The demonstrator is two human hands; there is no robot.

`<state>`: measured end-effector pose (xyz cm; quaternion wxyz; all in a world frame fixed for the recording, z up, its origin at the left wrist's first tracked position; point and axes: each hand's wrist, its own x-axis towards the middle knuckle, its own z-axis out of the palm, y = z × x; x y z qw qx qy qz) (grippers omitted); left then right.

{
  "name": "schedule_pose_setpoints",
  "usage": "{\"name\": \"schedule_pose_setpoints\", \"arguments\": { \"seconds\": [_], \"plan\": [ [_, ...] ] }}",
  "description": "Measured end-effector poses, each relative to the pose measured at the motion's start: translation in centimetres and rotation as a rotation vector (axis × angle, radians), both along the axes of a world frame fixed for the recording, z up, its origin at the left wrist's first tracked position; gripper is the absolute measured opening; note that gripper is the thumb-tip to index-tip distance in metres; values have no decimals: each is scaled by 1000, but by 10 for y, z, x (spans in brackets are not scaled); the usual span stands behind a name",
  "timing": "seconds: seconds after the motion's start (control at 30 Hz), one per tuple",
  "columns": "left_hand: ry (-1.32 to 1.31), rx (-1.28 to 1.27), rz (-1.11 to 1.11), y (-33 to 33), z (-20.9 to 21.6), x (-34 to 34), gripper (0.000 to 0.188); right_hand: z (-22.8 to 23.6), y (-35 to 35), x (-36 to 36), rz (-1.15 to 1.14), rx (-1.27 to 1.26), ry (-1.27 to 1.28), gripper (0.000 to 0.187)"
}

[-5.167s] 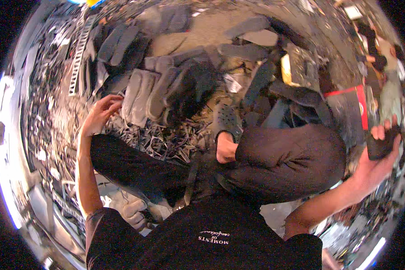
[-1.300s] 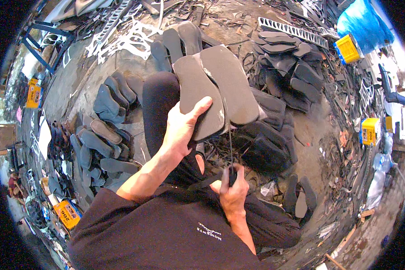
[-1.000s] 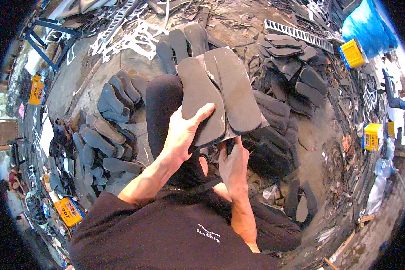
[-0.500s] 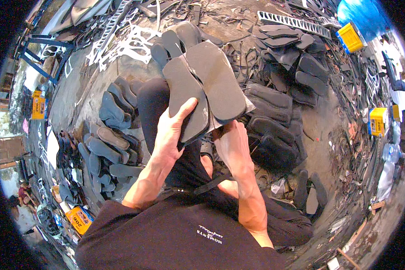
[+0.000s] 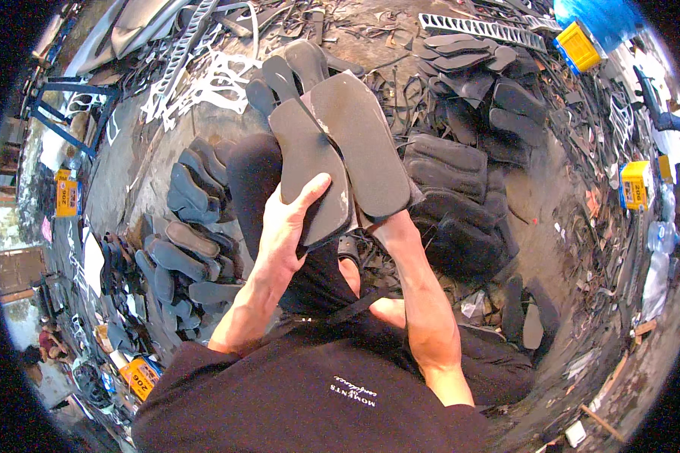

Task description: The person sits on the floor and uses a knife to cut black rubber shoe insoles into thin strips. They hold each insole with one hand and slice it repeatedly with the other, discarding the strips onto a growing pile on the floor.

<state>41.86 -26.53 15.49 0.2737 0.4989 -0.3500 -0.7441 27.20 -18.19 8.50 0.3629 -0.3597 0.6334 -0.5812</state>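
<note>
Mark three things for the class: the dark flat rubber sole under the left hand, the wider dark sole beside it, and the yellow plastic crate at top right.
dark flat rubber sole [image 5: 304, 155], head view, upper middle of its face.
wider dark sole [image 5: 363, 140], head view, centre of its face.
yellow plastic crate [image 5: 579, 47], head view, its top face.

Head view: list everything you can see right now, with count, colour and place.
held soles: two, dark grey, raised side by side at centre
sole piles: many, dark grey, on the ground to the left
stacked soles: several, black, right of the held pair
loose soles: many, black, upper right
cut-out sheets: white, upper left
yellow boxes: several, at left, right and top edges
blue frame: one, upper left
left hand: grips the left sole
right hand: under the right sole, mostly hidden
</note>
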Motion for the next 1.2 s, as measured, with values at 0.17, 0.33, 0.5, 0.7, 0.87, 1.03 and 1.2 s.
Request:
{"name": "schedule_pose_setpoints", "arguments": {
  "seconds": [0.17, 0.33, 0.5, 0.7, 0.87, 1.03, 1.2],
  "plan": [
    [4, 21, -26, 6, 10, -2, 51, -37, -49, 2, -26, -56, -778, 43],
    [-21, 39, -182, 21, 35, 16, 45, -76, -140, -46, 23, 145, 317, 44],
    [113, -150, -21, -23, 29, 53, 36, 12, -49, -33, 135, 182, -560, 49],
    [33, -338, -115, -13, -4, 18, 38, 49, 8, -3, 162, -38, -516, 57],
    [66, -268, 28, -24, -24, 22, 38, 43, 58, 27, 106, 86, -366, 47],
    [-6, -100, -139, -17, -18, 19, 38, 38, 114, 36, 173, 275, -285, 46],
    [85, 143, -376, 7, -1, -2, 45, 31, 123, 27, -299, 287, 404, 47]
  ]
}}
